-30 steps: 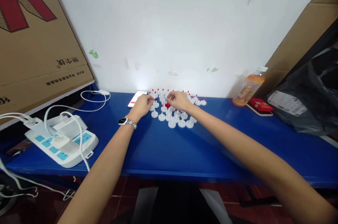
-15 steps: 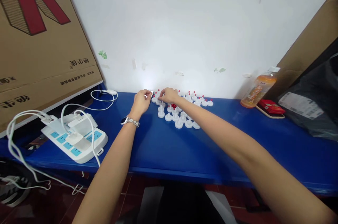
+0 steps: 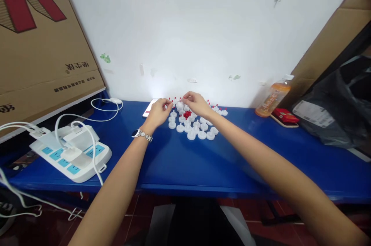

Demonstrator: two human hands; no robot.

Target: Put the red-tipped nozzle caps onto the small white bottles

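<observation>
Low over the back of the blue table, my left hand (image 3: 160, 111) has its fingertips pinched together at the left of a group of white plastic nozzle caps (image 3: 191, 135). My right hand (image 3: 197, 104) is pinched too, above the middle of the group, its fingertips a short way from those of my left. What each pinch holds is too small to make out. A small pile of red tips (image 3: 188, 114) lies among the white caps. Several caps with red tips (image 3: 224, 111) stand at the back, near the wall. Beside my left hand lies a phone (image 3: 147, 109) with a bright screen.
A white power strip (image 3: 77, 174) with plugs and cables sits at left, before a large cardboard box (image 3: 43, 56). At right are an orange drink bottle (image 3: 272, 99), a red packet (image 3: 285, 115) on another phone (image 3: 281, 123), and a dark plastic bag (image 3: 333, 103).
My left hand has shifted right toward the caps, uncovering more of the phone. My right hand has moved slightly right, showing the red pile more fully. The camera view has turned a little.
</observation>
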